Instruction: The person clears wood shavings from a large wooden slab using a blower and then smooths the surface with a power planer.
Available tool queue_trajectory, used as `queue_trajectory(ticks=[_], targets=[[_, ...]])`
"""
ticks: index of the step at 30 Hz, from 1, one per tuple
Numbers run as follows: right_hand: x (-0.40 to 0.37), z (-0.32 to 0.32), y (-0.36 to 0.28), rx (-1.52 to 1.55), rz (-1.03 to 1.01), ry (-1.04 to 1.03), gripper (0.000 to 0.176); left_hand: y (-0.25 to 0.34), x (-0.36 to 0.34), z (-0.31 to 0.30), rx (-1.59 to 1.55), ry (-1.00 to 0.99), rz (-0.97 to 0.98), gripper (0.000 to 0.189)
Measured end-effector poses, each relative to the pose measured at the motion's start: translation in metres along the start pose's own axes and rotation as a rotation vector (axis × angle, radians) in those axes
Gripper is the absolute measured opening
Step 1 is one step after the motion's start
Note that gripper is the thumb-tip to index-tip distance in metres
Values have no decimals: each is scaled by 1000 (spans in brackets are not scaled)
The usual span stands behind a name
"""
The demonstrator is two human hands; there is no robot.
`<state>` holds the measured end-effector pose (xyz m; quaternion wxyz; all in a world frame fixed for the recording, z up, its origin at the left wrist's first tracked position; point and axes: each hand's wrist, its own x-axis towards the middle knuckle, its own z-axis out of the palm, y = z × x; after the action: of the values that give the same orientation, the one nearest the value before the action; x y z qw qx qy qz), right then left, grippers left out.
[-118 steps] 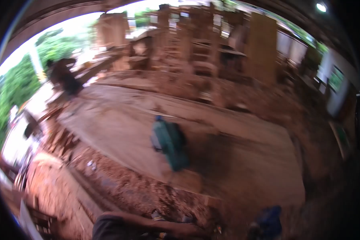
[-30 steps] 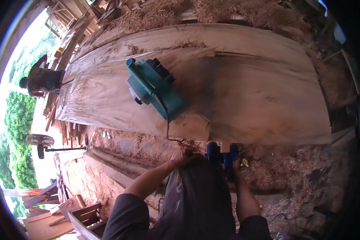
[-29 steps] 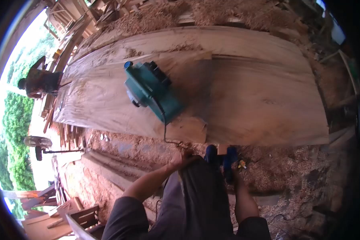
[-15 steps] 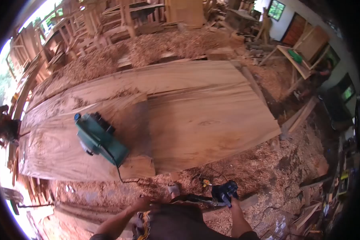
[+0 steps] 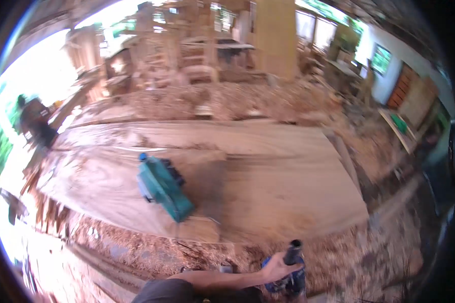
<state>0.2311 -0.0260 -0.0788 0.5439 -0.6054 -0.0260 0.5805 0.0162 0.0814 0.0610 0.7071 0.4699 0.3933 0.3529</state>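
My left hand (image 5: 275, 268) reaches across my body to the right. Its fingers wrap the black upper part of a dark blue power tool (image 5: 284, 283), whose exact kind is blurred. My right hand cannot be made out; the tool and the bottom of the picture hide that area. Ahead, a green electric planer (image 5: 163, 188) rests on a large wooden slab (image 5: 293, 187), away from both hands.
Wood shavings (image 5: 136, 252) cover the ground before me. At the far left stands another person (image 5: 37, 121). Stacked timber and a tall board (image 5: 275, 38) stand at the back. A leaning panel (image 5: 419, 103) is at the right.
The view has tilted up and swung left. My left hand has moved from in front of my body across to the blue tool and closed on it. My right hand has gone from sight.
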Motion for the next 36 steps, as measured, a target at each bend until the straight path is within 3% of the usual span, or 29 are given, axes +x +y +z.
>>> queue_trajectory(ticks=[1, 2, 3, 6, 9, 12, 13, 15, 16, 17, 18, 19, 20, 21, 22, 24, 26, 30, 34, 36], targets=[[2, 20, -13, -92, -56, -34, 42, -14, 17, -2, -184, 12, -63, 26], [3, 40, -27, -202, -122, -70, 43, 21, 16, -14, -69, -23, -108, 29], [5, 58, -40, -301, -184, -102, 45, 54, 10, -17, -75, -16, -58, 31], [1, 96, -78, -623, -433, -164, 49, 41, 52, -20, -212, 73, 107, 28], [6, 109, -115, -857, -674, -206, 53, 71, 64, -51, -342, 188, 18, 38], [21, 108, -149, -975, -871, -256, 58, 75, 42, -61, -488, 430, 321, 56], [29, 103, -159, -999, -926, -279, 59, 44, 37, -78, -256, 419, 278, 66], [33, 115, -173, -1027, -989, -284, 61, -43, 33, -132, 147, 157, 364, 63], [29, 135, -173, -1032, -991, -288, 61, -37, -8, -157, 216, 37, 330, 59], [24, 154, -172, -1039, -992, -291, 61, -27, -52, -160, 320, 203, 172, 42], [21, 170, -170, -1051, -994, -303, 60, -16, -99, -159, 365, 356, 184, 39], [19, 186, -167, -1056, -993, -315, 60, -70, -116, -176, 292, 473, 163, 37], [17, 201, -163, -1062, -995, -329, 60, -76, -151, -189, 523, 515, -34, 40], [15, 215, -159, -1068, -996, -347, 60, -109, -184, -199, 616, 662, -31, 44], [14, 229, -154, -1073, -1001, -368, 60, -191, -209, -228, 386, 698, -105, 49], [12, 254, -146, -1079, -1009, -418, 60, -188, -272, -232, 368, 886, -698, 56], [9, 278, -137, -1093, -1025, -481, 59, -225, -324, -214, 318, 1296, -780, 54], [-3, 321, -117, -1127, -1030, -608, 59, -301, -412, -197, 137, 1381, -1178, 56], [-21, 357, -93, -1135, -1047, -684, 58, -318, -426, -204, 69, 1375, -1137, 56], [-31, 374, -81, -1145, -1053, -713, 58, -295, -412, -224, 36, 1422, -979, 54]])
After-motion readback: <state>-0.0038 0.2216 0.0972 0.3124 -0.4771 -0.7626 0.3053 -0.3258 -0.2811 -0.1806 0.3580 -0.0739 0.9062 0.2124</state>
